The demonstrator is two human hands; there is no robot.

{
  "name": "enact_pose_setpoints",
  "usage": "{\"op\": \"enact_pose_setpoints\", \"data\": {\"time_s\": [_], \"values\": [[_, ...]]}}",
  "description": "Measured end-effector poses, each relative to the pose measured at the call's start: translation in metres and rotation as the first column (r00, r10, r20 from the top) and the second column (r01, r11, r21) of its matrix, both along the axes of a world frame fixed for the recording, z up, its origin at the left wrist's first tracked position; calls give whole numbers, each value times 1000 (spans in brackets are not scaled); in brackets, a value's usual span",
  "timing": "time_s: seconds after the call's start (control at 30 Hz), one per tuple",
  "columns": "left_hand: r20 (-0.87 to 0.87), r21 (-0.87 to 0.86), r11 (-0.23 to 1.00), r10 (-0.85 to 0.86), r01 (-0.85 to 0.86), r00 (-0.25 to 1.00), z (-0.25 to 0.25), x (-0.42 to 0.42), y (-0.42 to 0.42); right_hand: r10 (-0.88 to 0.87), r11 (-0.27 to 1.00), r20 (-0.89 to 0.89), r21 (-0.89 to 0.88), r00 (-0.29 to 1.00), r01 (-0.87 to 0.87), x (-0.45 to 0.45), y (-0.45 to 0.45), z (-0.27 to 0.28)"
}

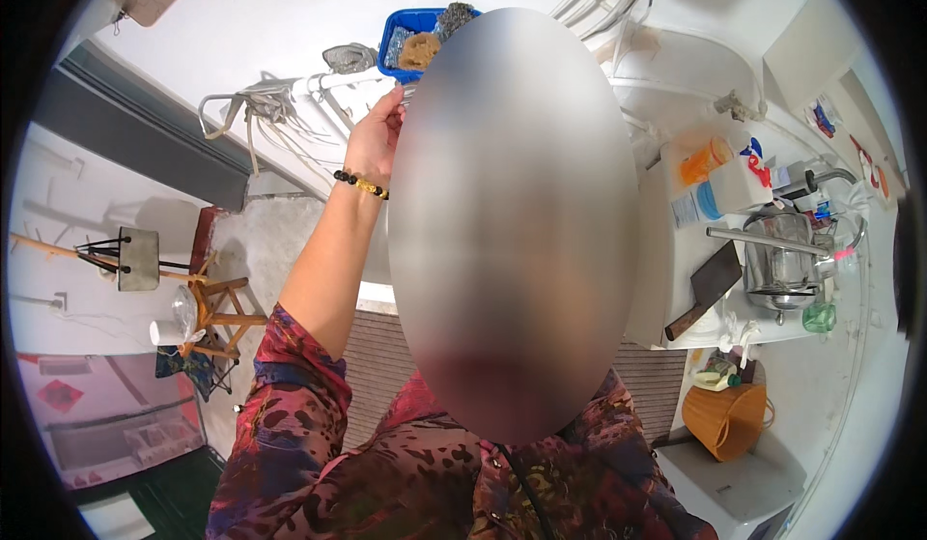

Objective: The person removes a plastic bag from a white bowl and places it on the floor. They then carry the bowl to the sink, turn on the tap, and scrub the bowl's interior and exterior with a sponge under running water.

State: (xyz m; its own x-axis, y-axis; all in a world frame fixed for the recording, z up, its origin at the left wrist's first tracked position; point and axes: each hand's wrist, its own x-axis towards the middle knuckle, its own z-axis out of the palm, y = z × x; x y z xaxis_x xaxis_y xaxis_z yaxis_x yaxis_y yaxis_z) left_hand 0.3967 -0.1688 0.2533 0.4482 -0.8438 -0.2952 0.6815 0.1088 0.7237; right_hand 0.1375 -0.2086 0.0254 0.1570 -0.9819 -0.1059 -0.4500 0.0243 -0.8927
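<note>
My left hand (pixel 375 133) reaches up and forward, wearing a bracelet (pixel 360 183) of black and gold beads. Its fingers are curled just below a blue plastic basket (pixel 384 41), and a large blurred oval cuts off their far side. Whether they grip something there cannot be made out. In the basket lie a brown sponge (pixel 419 52), a grey steel-wool scourer (pixel 458 17) and a bluish scrubbing pad (pixel 396 46). A crumpled grey cloth (pixel 350 57) sits left of the basket. My right hand is out of view; the oval hides the middle.
On the right-hand counter are a cleaver (pixel 715 275), a metal tap (pixel 768 241), an orange plastic cup (pixel 704 162) and a white container (pixel 740 182). A brown basket (pixel 724 420) stands below. Cords (pixel 269 105) hang at left, with a wooden stool (pixel 226 301) farther off.
</note>
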Motion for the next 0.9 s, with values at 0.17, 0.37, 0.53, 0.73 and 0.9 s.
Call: {"op": "enact_pose_setpoints", "data": {"time_s": [0.17, 0.37, 0.53, 0.73, 0.9], "values": [[-73, -23, 999, 26, -27, 997, -8, -15, 12, -10, 1000, 70, 21, 998, 8, -5, 1, 1], [561, -45, 995, -52, 93, 826, -190, -89, 25, 16, 992, 105, 123, 994, -29, 2, 6, 25], [969, -54, 996, 71, 76, -236, -163, -159, 21, -29, 983, 287, 181, 958, -24, -9, 2, 14], [1000, 16, 999, -15, -50, 12, -173, -146, 18, 24, 975, 93, 217, 995, -44, -8, 1, 19], [-204, -2, 989, 143, -146, 968, -146, -137, 20, 32, 980, 33, 197, 999, -38, -5, 2, 26]]}}
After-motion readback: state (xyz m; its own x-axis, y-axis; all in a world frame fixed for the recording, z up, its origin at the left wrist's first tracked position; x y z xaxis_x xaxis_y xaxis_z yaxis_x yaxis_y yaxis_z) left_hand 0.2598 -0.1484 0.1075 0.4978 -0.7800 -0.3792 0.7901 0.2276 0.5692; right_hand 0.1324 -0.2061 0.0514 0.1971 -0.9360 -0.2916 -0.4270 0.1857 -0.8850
